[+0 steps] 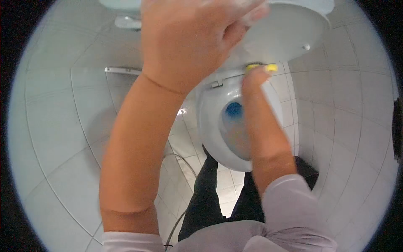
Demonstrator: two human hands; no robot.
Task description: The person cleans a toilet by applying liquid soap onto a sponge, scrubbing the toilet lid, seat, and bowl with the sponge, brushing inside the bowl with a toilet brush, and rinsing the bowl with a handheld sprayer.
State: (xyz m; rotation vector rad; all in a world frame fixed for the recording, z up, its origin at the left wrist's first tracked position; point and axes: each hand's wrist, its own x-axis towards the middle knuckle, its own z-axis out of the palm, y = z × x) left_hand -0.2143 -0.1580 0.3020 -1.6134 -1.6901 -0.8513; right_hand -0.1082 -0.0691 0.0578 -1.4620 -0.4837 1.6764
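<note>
The right hand (pixel 255 77) is apparently gripping a small bright-yellow block, perhaps sponge (pixel 272 67), at the far end of the white ceramic toilet bowl (pixel 208 126), below its raised white lid (pixel 289 33). The left hand (pixel 189 38) is bending its blurred fingers farther left; what they are pinching, I cannot tell. Probably the block is behaving light, soft, slippery when wet; holding its middle is seeming best.
</note>
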